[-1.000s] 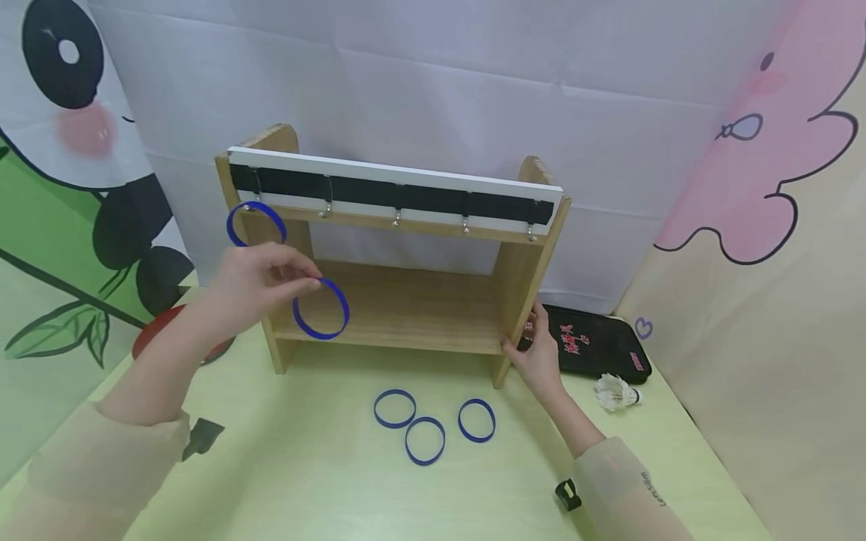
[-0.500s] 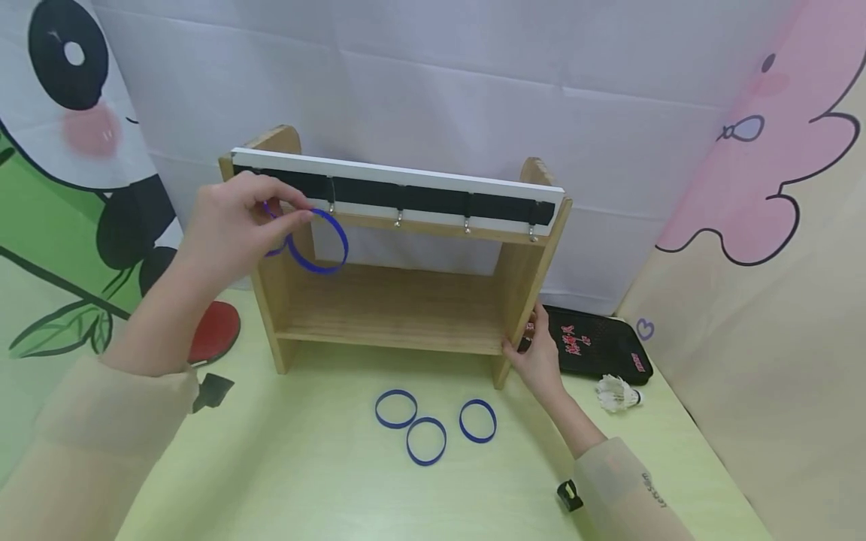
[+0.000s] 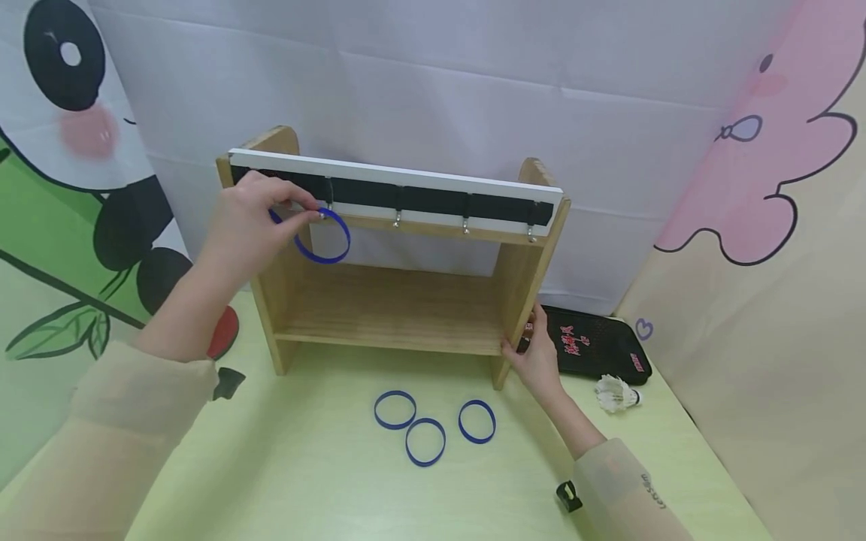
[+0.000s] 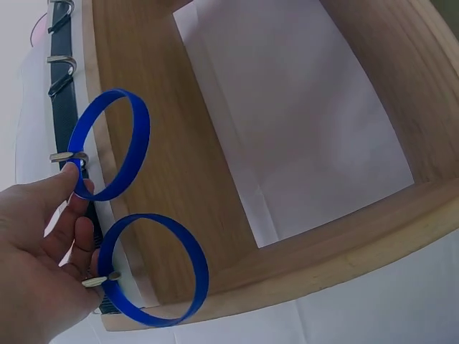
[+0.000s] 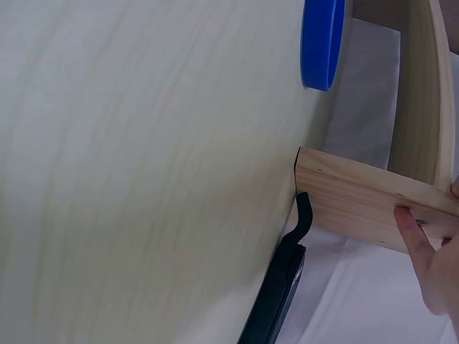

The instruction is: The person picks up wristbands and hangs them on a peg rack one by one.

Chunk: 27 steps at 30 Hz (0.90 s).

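The left grip (image 3: 253,218) has risen, bringing its pinched blue ring (image 4: 141,140) to the second hook (image 4: 62,157) from the left; whether it is seated, I cannot tell. The right grip (image 3: 539,357) holds the shelf (image 3: 406,308).

Both sleeves are plain pale beige with a faint pinkish cast, loose and softly creased. The left sleeve (image 3: 128,443) is wide — its cuff (image 3: 203,376) ends on the forearm in a slightly wavy edge, a touch greyer there. The right sleeve (image 3: 625,488) looks narrower and carries small dark lettering (image 3: 653,490) near its cuff — too small to read surely. The left hand (image 3: 253,222) and right hand (image 3: 537,361) are bare.
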Each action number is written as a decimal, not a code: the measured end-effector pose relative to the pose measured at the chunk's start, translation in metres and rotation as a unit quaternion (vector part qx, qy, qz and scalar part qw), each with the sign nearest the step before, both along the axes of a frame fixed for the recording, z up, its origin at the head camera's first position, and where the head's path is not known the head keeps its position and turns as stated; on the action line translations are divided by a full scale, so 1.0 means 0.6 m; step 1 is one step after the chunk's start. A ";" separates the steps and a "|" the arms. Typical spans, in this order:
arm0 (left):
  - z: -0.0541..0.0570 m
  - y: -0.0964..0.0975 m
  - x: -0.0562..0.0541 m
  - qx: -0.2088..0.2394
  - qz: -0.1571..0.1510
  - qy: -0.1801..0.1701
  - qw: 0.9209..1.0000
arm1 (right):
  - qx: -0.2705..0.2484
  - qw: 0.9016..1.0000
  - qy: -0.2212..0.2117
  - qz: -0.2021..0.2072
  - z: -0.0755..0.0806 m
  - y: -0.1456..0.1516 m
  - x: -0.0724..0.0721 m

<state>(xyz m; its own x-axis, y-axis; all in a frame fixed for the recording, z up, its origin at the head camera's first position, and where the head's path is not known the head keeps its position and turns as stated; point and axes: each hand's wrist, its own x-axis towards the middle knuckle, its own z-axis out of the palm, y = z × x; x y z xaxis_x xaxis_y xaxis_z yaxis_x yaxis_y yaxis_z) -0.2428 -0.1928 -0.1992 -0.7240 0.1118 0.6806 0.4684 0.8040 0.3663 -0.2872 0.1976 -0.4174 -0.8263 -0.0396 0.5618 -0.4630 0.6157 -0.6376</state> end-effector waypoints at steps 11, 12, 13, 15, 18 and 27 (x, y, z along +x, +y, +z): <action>0.002 0.000 0.010 -0.003 -0.021 -0.002 1.000 | 0.002 1.000 0.002 0.003 -0.002 0.001 -0.001; 0.004 0.001 0.014 -0.005 -0.022 0.001 1.000 | 0.001 1.000 0.001 0.002 -0.002 0.001 -0.001; 0.006 0.002 0.018 -0.006 -0.023 0.004 1.000 | 0.002 1.000 0.000 0.002 -0.001 0.001 -0.001; 0.008 0.007 0.027 -0.010 -0.027 0.017 0.999 | 0.001 1.000 0.001 0.001 -0.001 0.001 -0.001; 0.006 0.016 0.037 -0.023 -0.039 0.039 0.998 | -0.003 1.000 0.002 0.000 0.000 0.001 0.000; -0.028 0.046 0.061 -0.047 -0.086 0.047 0.994 | 0.003 1.000 -0.013 -0.007 -0.002 0.001 -0.004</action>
